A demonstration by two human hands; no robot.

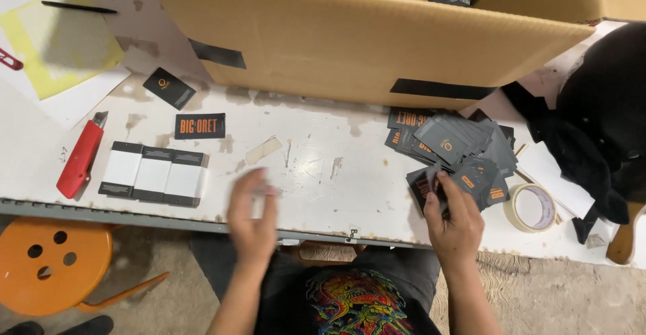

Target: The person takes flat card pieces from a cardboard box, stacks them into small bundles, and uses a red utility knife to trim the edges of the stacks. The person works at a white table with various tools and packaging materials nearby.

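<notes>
My right hand grips a few dark cards with orange print at the near edge of a loose pile of the same cards on the white table. My left hand is blurred, fingers apart and holding nothing, just above the table's front edge. Three banded stacks of cards wrapped in white paper lie side by side to the left of it. Two single dark cards lie flat behind the stacks.
A big cardboard box holding more cards stands at the back. A red utility knife lies at the left, a tape roll and black cloth at the right. An orange stool stands below the table.
</notes>
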